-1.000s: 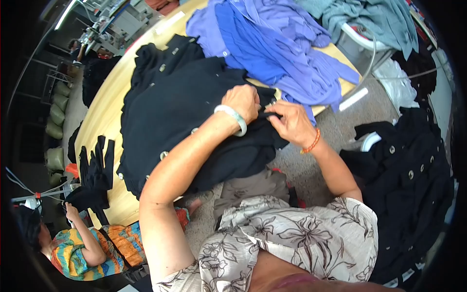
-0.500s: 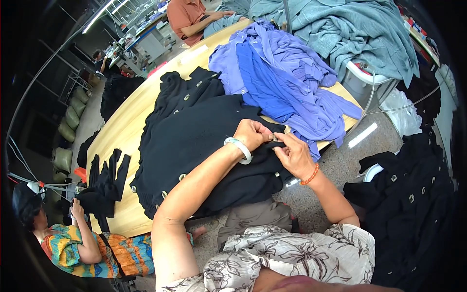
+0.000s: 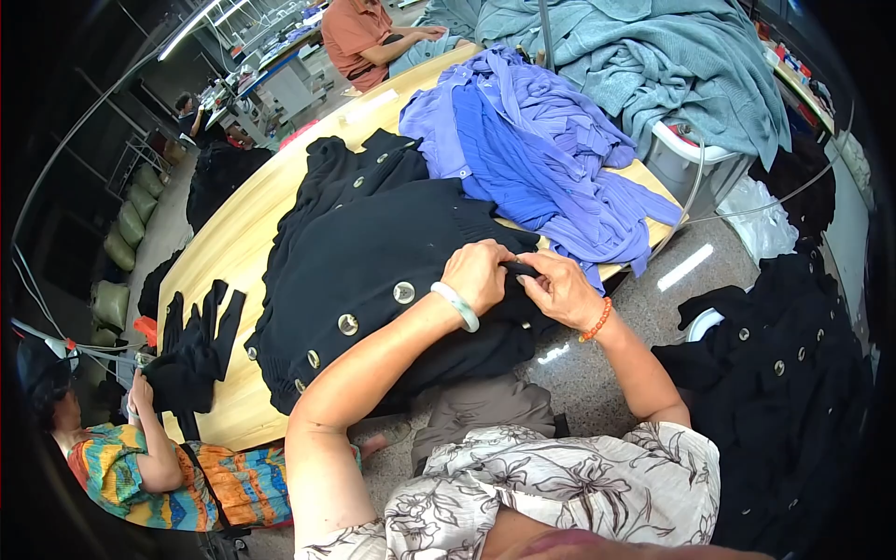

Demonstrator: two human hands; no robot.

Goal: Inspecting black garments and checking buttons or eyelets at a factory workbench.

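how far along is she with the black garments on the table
Looks done: black garments heaped at the person's right, buttons showing. In hand: left hand and right hand pinch the edge of a black buttoned garment on the wooden table. Left: more black pieces beneath it, judging by the layers.

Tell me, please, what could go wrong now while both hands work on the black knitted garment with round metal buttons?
The black knitted garment with round metal buttons hangs over the edge of the pale wooden table, so it might slide down. The left hand and right hand pinch one small spot, which could perhaps stretch. The purple-blue pile of ribbed garments lies very close and may get dragged.
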